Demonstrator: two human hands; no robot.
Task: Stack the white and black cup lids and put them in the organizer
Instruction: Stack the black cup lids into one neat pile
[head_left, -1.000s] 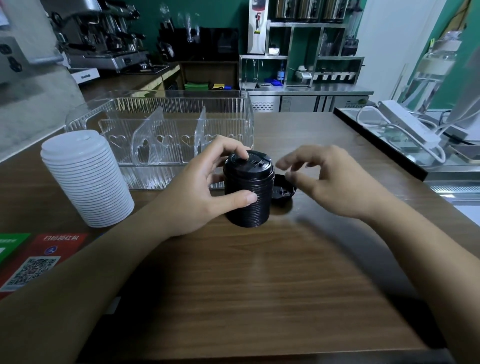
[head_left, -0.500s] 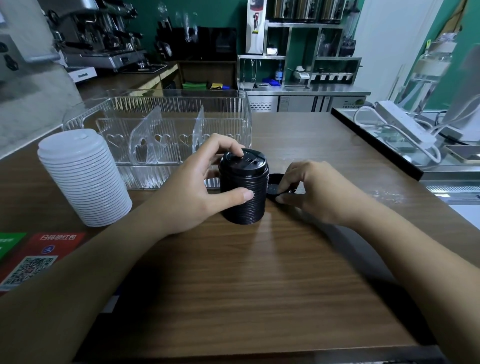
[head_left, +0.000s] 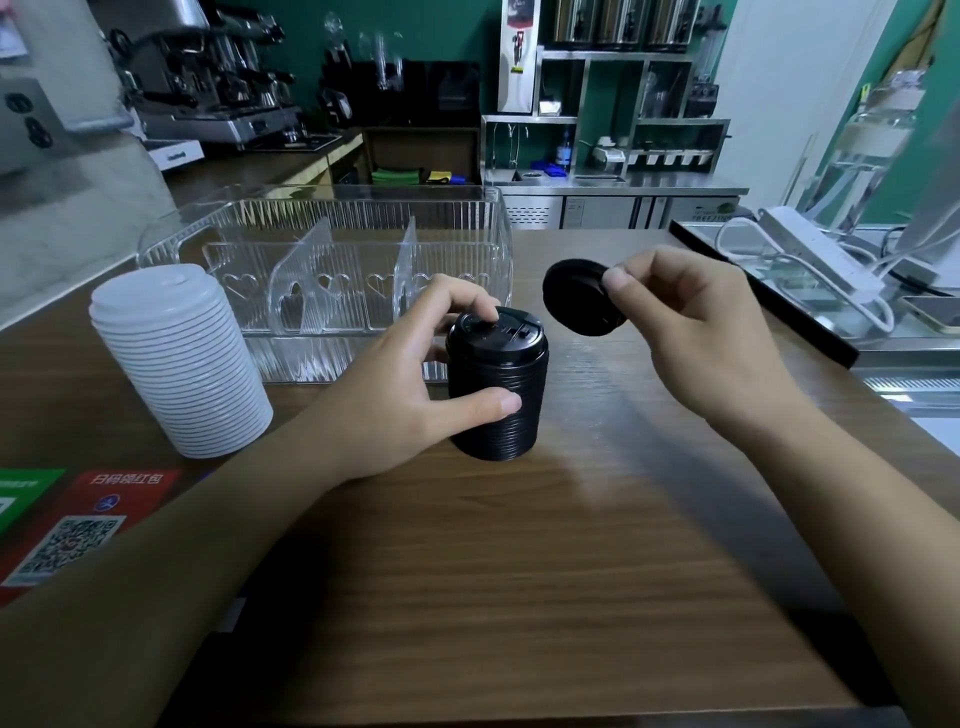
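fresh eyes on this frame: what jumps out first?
The black lid stack at the table's centre, gripped by the left hand, and the single black lid the right hand pinches in the air beside it. Then the taller white lid stack on the left, in front of the clear organizer, which holds no lids.

— Where am I working?
— A café, I'd say: I see an espresso machine (head_left: 208, 78) at the back left, steel dispensers (head_left: 618, 23) on shelving, and QR payment cards (head_left: 67, 525) on the wooden surface (head_left: 519, 571).
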